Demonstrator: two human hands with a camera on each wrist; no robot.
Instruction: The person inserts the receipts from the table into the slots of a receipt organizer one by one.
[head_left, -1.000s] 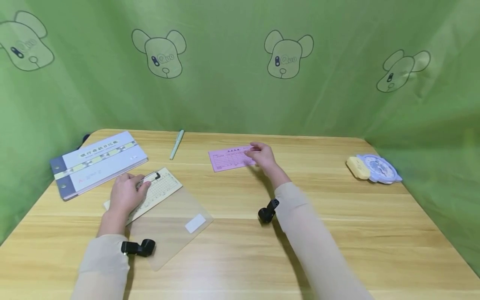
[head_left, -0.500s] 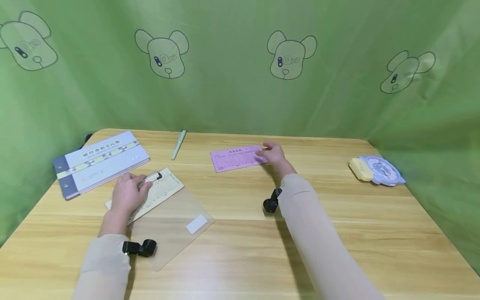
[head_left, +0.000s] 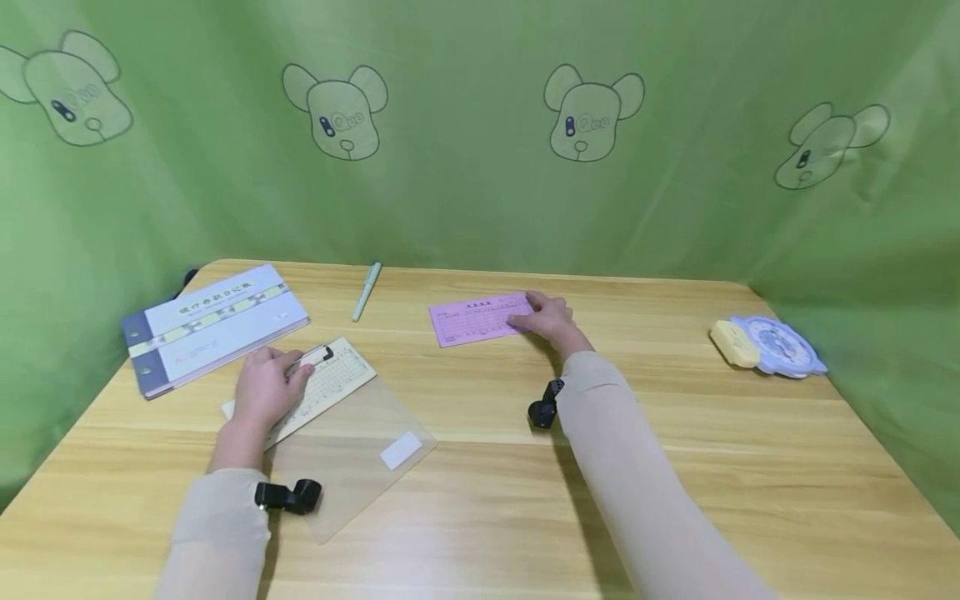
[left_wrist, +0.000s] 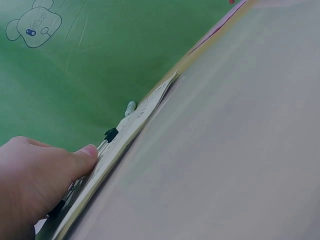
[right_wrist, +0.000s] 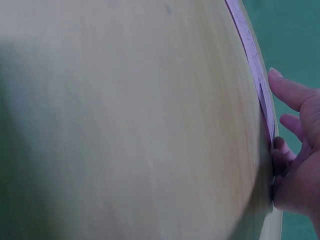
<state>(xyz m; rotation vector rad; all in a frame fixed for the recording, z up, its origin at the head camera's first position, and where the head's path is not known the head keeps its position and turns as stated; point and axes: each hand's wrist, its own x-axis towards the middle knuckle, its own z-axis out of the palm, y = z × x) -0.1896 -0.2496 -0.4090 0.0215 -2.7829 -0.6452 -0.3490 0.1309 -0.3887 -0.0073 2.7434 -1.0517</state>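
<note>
My left hand (head_left: 270, 387) pinches the wire clip (head_left: 312, 357) at the top of a translucent clipboard (head_left: 352, 467). A cream form sheet (head_left: 337, 377) lies across it, and in the left wrist view my thumb (left_wrist: 86, 159) lies at the clip beside the sheet's edge. My right hand (head_left: 551, 321) is at the right end of a pink form slip (head_left: 480, 321) that lies flat on the table. Its thumb overlaps the slip, with a finger by the upper corner. In the right wrist view its fingers are spread apart around the slip's end (right_wrist: 262, 90).
A banded ledger book (head_left: 217, 329) lies at the left, just beyond the clipboard. Behind it to the right is a pale green pen (head_left: 367, 292). A yellow and blue item with a round face (head_left: 780, 346) sits near the right table edge. Green curtains hang behind.
My right hand has shifted right along the pink slip, then slightly back with its thumb over the end. The left hand keeps its place on the clip. The head view has turned slightly left.
</note>
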